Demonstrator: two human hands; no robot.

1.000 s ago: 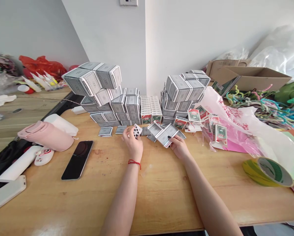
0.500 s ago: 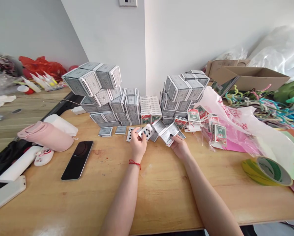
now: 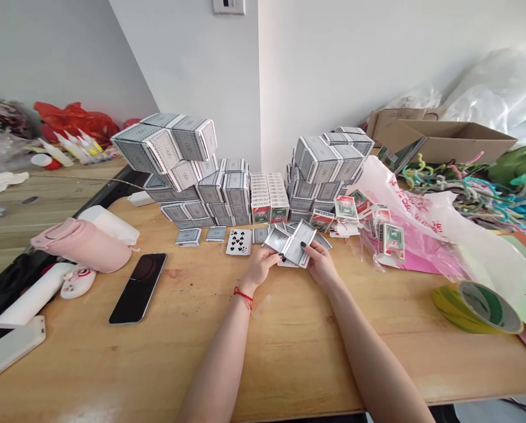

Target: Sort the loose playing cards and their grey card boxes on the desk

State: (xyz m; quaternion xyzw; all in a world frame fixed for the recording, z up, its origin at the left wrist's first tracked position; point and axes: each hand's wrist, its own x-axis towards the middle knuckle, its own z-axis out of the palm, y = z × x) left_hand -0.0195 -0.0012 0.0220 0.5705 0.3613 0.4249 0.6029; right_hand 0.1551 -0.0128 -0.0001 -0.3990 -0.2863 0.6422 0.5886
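Note:
Grey-backed playing cards, bent along folds, are held up between my two hands at the middle of the table. My left hand pinches the left part of them, its thumb at their lower edge. My right hand grips the right part with the thumb on top. A white card edge shows beneath; how the pieces interlock is hidden. Just left of my left hand lies a face-up ten of spades card. Folded cards rest on the table farther left.
Blocks built of folded cards stand stacked at the left and right, with card boxes between. A phone and pink bottle lie left. Yellow tape, a plastic bag and loose card boxes are on the right.
My left hand has moved right and down to the folded cards in my right hand. The spade card it held up is no longer seen there, and the ten of spades is uncovered.

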